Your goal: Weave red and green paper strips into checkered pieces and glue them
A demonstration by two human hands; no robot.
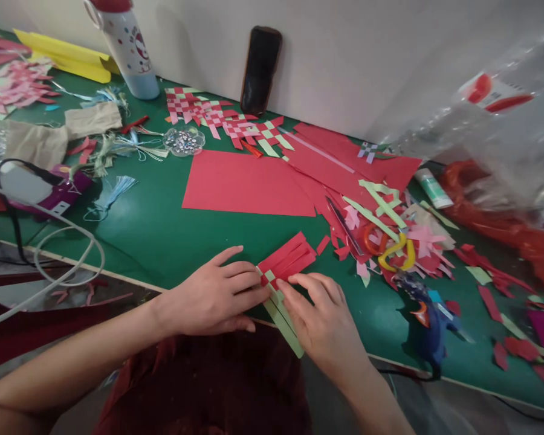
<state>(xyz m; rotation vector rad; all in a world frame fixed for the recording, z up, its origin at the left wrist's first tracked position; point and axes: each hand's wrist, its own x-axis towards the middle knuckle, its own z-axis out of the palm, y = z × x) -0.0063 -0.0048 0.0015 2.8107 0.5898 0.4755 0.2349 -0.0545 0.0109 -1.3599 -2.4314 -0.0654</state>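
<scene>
A small woven paper piece (pixel 288 261) lies at the near edge of the green table, made of red strips crossed with pale green ones. Its red ends point up and right, while the long green strips (pixel 286 323) run down past the edge between my hands. From the left, my left hand (pixel 220 293) holds the weave with its fingertips, index finger lifted and thumb lower down. My right hand (pixel 320 305) pinches the other side near the green squares, fingers bent. The undersides of the strips are hidden by my fingers.
Behind lies a red paper sheet (pixel 249 184). Scissors with yellow handles (pixel 401 252) rest on paper scraps to the right, near a blue glue gun (pixel 430 329). Finished woven pieces (pixel 208 112), a phone (pixel 260 69) and a bottle (pixel 133 57) stand along the wall. A cable (pixel 90 254) loops left.
</scene>
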